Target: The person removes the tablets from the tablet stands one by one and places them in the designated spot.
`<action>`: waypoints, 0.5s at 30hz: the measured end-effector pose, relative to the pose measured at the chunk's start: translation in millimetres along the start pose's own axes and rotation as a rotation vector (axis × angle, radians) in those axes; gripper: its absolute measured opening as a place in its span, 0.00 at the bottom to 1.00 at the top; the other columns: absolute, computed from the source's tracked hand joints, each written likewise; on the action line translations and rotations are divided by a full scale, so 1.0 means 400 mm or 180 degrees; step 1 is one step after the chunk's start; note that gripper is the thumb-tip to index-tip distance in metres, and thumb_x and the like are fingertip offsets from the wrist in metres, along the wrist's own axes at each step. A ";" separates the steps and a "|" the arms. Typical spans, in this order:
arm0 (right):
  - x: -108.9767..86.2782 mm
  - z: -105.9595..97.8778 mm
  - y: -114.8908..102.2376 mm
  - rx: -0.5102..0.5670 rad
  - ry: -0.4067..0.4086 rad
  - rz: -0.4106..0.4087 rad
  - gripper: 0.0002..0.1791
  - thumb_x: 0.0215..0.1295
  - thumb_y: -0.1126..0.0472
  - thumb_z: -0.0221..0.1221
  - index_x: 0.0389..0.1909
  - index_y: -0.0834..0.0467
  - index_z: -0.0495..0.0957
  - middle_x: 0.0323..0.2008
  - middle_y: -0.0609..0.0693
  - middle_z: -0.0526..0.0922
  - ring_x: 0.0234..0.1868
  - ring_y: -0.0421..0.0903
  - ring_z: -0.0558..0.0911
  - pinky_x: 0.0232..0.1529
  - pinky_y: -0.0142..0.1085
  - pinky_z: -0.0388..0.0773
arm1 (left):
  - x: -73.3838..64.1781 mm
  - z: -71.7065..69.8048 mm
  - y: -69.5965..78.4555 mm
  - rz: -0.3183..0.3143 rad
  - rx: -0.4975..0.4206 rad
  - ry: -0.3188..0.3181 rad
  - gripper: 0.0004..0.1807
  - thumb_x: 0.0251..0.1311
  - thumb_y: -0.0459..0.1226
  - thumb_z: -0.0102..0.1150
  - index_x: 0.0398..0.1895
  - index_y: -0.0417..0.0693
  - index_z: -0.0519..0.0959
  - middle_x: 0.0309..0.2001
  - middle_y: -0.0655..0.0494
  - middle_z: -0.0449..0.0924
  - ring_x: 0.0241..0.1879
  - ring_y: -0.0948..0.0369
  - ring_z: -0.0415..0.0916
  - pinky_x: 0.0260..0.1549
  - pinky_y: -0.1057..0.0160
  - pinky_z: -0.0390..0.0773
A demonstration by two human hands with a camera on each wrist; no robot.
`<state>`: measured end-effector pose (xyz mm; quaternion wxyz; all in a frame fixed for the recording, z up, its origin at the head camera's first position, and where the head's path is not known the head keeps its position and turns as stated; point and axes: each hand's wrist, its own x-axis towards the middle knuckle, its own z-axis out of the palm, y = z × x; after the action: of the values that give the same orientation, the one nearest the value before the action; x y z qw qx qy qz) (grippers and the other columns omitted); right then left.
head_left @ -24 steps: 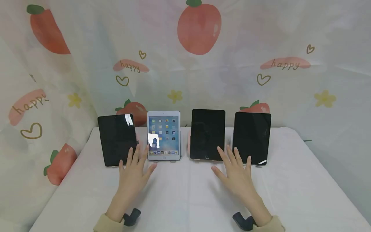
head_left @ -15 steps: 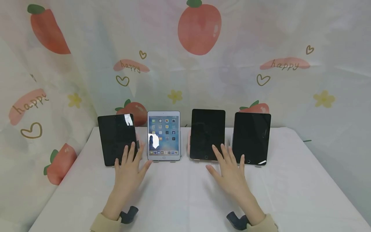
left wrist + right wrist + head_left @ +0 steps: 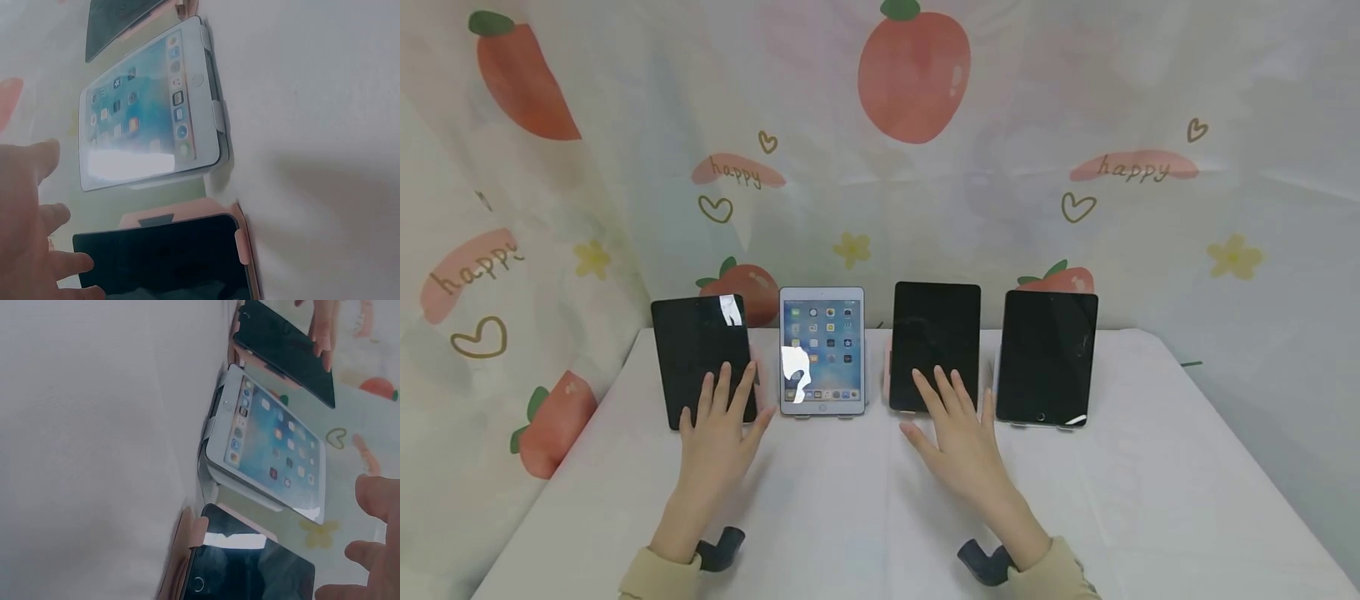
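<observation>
My left hand (image 3: 718,442) is held with straight, spread fingers in front of a black-screened tablet (image 3: 696,337) at the far left. In the head view its fingertips overlap the lower part of that screen; whether they touch cannot be told. To its right stands a white tablet (image 3: 822,358) showing a lit home screen of app icons. My right hand (image 3: 958,454), fingers also extended and spread, is before a dark tablet (image 3: 936,329) with its fingertips over the lower screen. Another dark tablet (image 3: 1048,358) stands farther right. Neither hand holds anything.
The tablets lean back on stands; a pink stand (image 3: 244,247) and a white stand (image 3: 219,115) show in the left wrist view. A white cloth (image 3: 850,508) covers the table. Behind hangs a fruit-printed curtain (image 3: 970,208). Dark wrist-worn pieces (image 3: 722,550) sit at both wrists.
Both hands have shifted left and slightly forward, the right one farther, from between the two right-hand tablets to the inner one. The tablets have stayed in place.
</observation>
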<state>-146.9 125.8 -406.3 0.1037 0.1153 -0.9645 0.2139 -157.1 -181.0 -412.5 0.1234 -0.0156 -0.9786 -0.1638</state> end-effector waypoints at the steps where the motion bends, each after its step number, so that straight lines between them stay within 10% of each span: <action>1: 0.003 0.001 -0.006 0.0024 -0.0001 -0.0015 0.39 0.65 0.41 0.55 0.74 0.44 0.53 0.76 0.56 0.53 0.77 0.58 0.48 0.69 0.69 0.33 | 0.001 -0.002 -0.003 -0.0002 0.0000 0.0010 0.39 0.66 0.55 0.49 0.76 0.58 0.49 0.76 0.40 0.44 0.74 0.38 0.41 0.60 0.23 0.48; 15: 0.051 0.003 -0.057 0.0135 0.0064 -0.0288 0.38 0.67 0.41 0.53 0.75 0.46 0.52 0.75 0.54 0.54 0.77 0.56 0.50 0.71 0.66 0.36 | 0.004 -0.037 -0.061 -0.0134 -0.0086 0.0246 0.38 0.68 0.56 0.44 0.77 0.57 0.47 0.75 0.37 0.45 0.74 0.36 0.41 0.58 0.21 0.47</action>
<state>-160.4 101.5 -393.4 0.1206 0.1588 -0.9524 0.2306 -156.7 -208.7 -406.2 0.1573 0.0097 -0.9709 -0.1801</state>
